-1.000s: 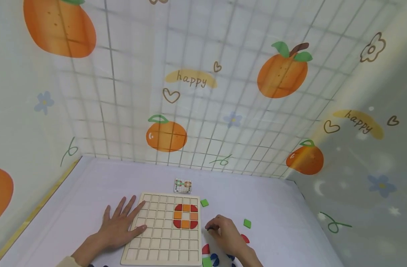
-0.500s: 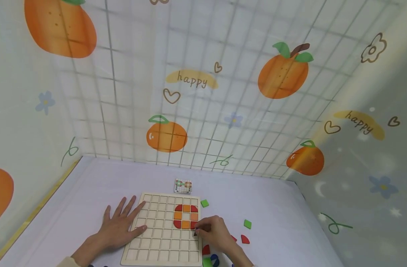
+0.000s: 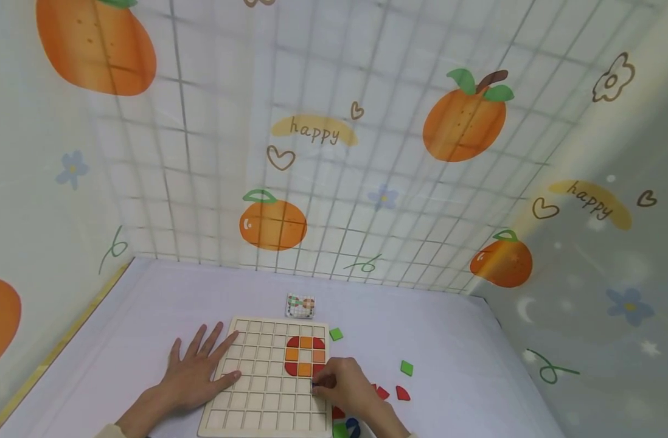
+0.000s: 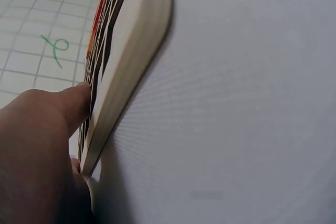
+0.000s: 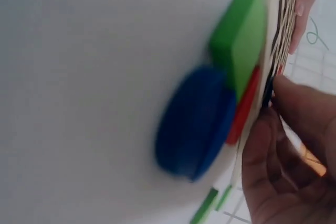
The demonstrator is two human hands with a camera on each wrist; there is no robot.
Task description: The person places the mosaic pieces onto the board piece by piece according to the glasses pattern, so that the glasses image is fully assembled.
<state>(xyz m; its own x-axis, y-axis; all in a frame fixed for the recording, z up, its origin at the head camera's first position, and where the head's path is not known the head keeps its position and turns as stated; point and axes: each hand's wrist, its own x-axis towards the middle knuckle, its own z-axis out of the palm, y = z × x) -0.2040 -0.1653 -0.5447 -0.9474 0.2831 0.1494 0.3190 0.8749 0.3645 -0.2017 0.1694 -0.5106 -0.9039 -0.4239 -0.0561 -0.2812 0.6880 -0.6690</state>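
A pale wooden grid board (image 3: 257,401) lies on the table. A ring of red quarter-circle and orange square tiles (image 3: 305,369) fills cells at its upper right, around one bare cell. My left hand (image 3: 194,377) rests spread at the board's left edge, thumb and index fingertip over the grid. Over the right-hand columns, just below the ring, my right hand (image 3: 347,383) pinches a small dark blue tile (image 5: 268,92) between thumb and fingers. The fingers hide most of that tile and part of the ring's lower right corner.
A small pattern card (image 3: 300,305) lies behind the board. Right of it are green square tiles (image 3: 407,367) and loose red quarter-circle tiles (image 3: 402,393). Blue tiles (image 5: 194,124) and a green tile (image 5: 239,43) lie against the board's right edge. A grid wall stands behind.
My right hand has moved left from beside the board to over its right columns, carrying the dark blue tile. Loose red tiles on the right came into view. My left hand stayed put.
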